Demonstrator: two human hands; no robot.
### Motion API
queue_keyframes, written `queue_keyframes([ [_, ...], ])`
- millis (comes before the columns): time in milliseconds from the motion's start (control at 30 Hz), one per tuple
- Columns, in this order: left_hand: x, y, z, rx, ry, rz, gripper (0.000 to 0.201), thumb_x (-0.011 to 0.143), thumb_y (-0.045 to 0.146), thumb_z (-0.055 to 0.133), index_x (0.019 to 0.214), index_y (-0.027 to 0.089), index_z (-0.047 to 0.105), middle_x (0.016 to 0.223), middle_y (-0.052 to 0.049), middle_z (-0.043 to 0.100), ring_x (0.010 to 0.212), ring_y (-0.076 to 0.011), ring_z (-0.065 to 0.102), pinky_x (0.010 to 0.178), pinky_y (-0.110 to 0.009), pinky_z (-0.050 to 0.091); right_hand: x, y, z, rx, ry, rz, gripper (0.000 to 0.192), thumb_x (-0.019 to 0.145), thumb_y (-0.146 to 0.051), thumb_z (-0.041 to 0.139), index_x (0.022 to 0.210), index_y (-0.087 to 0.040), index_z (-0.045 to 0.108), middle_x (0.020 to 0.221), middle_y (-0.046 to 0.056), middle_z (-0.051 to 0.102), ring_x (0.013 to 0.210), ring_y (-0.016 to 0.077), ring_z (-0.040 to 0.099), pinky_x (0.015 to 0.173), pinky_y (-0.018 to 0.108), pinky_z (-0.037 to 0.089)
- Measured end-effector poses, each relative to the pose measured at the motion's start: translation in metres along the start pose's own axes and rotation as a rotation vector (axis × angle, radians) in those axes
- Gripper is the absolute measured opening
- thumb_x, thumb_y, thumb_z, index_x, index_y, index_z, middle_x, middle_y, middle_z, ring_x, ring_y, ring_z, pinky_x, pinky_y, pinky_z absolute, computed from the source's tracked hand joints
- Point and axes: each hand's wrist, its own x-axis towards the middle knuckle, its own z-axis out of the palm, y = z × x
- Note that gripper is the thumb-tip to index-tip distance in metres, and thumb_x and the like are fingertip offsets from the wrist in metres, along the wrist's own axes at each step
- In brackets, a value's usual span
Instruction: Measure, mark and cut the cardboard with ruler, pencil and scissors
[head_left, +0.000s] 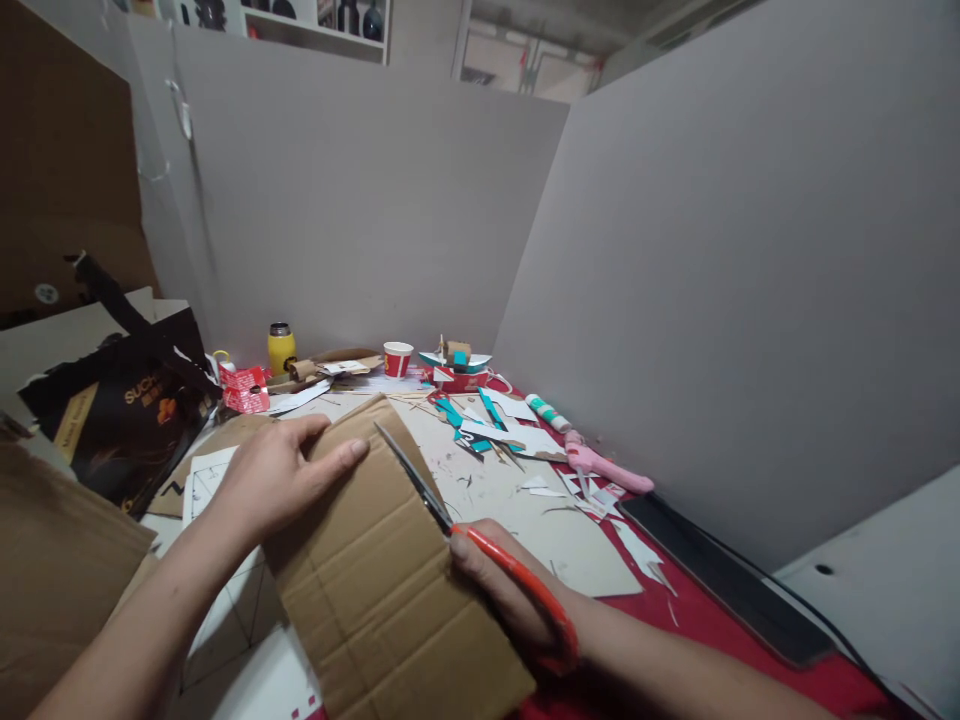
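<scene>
A brown corrugated cardboard sheet point(375, 580) lies tilted across the table in front of me. My left hand point(281, 475) presses flat on its upper left part, thumb along the top edge. My right hand point(510, 590) grips orange-handled scissors point(480, 545). Their open blades run up along the cardboard's right edge toward its top corner.
Paper and teal scraps point(487, 425) litter the grey board beyond. A pink glue gun point(604, 465), a yellow bottle point(281, 348), a red-and-white cup point(397, 358) and a black bag point(124, 410) stand around. A dark flat device point(720, 575) lies right. Grey partition walls enclose the table.
</scene>
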Motion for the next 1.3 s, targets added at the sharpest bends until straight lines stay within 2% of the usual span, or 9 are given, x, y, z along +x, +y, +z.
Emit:
queue_keyframes([
  [167, 0.009, -0.018, -0.006, -0.321, 0.419, -0.029, 0.05, 0.083, 0.066, 0.061, 0.109, 0.023, 0.066, 0.107, -0.007, 0.071, 0.099, -0.0258, 0.065, 0.086, -0.036, 0.047, 0.01, 0.0, -0.007, 0.402, 0.187, -0.019, 0.07, 0.092, -0.074, 0.037, 0.115, -0.017, 0.069, 0.092, 0.009, 0.072, 0.089, 0.0251, 0.066, 0.081, 0.038, 0.052],
  [233, 0.012, -0.021, -0.002, -0.539, 0.377, -0.104, 0.055, 0.08, 0.065, 0.065, 0.114, 0.023, 0.063, 0.107, -0.007, 0.071, 0.1, -0.0255, 0.066, 0.087, -0.036, 0.049, 0.015, 0.001, -0.01, 0.538, 0.231, -0.045, 0.071, 0.093, -0.074, 0.035, 0.125, -0.019, 0.065, 0.097, 0.009, 0.073, 0.096, 0.0266, 0.068, 0.087, 0.042, 0.052],
  [367, 0.006, -0.002, 0.018, -0.948, -0.054, -0.172, 0.058, 0.08, 0.07, 0.06, 0.112, 0.022, 0.064, 0.091, -0.006, 0.075, 0.088, -0.0247, 0.07, 0.074, -0.035, 0.054, 0.015, 0.001, -0.012, 0.545, 0.287, -0.148, 0.063, 0.094, -0.069, 0.044, 0.122, -0.018, 0.067, 0.098, 0.009, 0.074, 0.095, 0.0258, 0.069, 0.087, 0.041, 0.052],
  [433, -0.003, 0.016, 0.03, -1.029, -0.128, -0.197, 0.055, 0.08, 0.07, 0.059, 0.106, 0.022, 0.067, 0.087, -0.006, 0.076, 0.084, -0.0254, 0.071, 0.069, -0.035, 0.056, 0.013, -0.001, -0.01, 0.464, 0.314, -0.18, 0.06, 0.092, -0.068, 0.05, 0.113, -0.016, 0.07, 0.094, 0.009, 0.074, 0.091, 0.0254, 0.069, 0.081, 0.037, 0.053],
  [567, -0.017, 0.036, 0.043, -1.118, -0.077, -0.325, 0.056, 0.071, 0.052, 0.079, 0.116, 0.019, 0.068, 0.102, -0.008, 0.078, 0.094, -0.0283, 0.073, 0.08, -0.037, 0.058, 0.009, -0.009, -0.006, 0.344, 0.348, -0.181, 0.064, 0.086, -0.074, 0.052, 0.09, -0.013, 0.07, 0.074, 0.006, 0.07, 0.07, 0.0206, 0.065, 0.064, 0.031, 0.052],
  [700, -0.015, 0.028, 0.041, -1.175, -0.059, -0.337, 0.065, 0.063, 0.046, 0.087, 0.117, 0.014, 0.069, 0.104, -0.013, 0.078, 0.097, -0.0322, 0.074, 0.083, -0.04, 0.059, 0.012, -0.008, -0.007, 0.298, 0.355, -0.11, 0.07, 0.075, -0.087, 0.05, 0.067, -0.018, 0.054, 0.048, -0.003, 0.051, 0.039, 0.01, 0.046, 0.039, 0.022, 0.037],
  [800, -0.011, 0.019, 0.035, -1.155, -0.026, -0.32, 0.069, 0.059, 0.044, 0.09, 0.117, 0.013, 0.069, 0.103, -0.014, 0.079, 0.097, -0.0335, 0.074, 0.083, -0.04, 0.06, 0.014, -0.003, -0.009, 0.237, 0.365, -0.103, 0.074, 0.068, -0.094, 0.046, 0.058, -0.02, 0.042, 0.04, -0.007, 0.037, 0.031, 0.006, 0.036, 0.033, 0.018, 0.025],
  [1067, -0.011, 0.017, 0.017, -1.086, 0.025, -0.25, 0.077, 0.059, 0.038, 0.091, 0.128, 0.015, 0.063, 0.101, -0.012, 0.079, 0.097, -0.0342, 0.074, 0.076, -0.037, 0.062, 0.013, -0.002, -0.013, 0.25, 0.281, -0.117, 0.079, 0.067, -0.095, 0.046, 0.075, -0.017, 0.054, 0.048, -0.008, 0.042, 0.033, 0.0048, 0.034, 0.032, 0.017, 0.029],
  [1300, -0.01, -0.009, -0.016, -0.983, -0.013, -0.231, 0.07, 0.058, 0.037, 0.091, 0.12, 0.015, 0.068, 0.094, -0.012, 0.08, 0.083, -0.0317, 0.076, 0.071, -0.035, 0.062, 0.007, -0.007, -0.016, 0.19, 0.151, -0.086, 0.083, 0.062, -0.097, 0.046, 0.076, -0.016, 0.056, 0.048, -0.008, 0.042, 0.035, 0.0051, 0.038, 0.036, 0.018, 0.033],
])
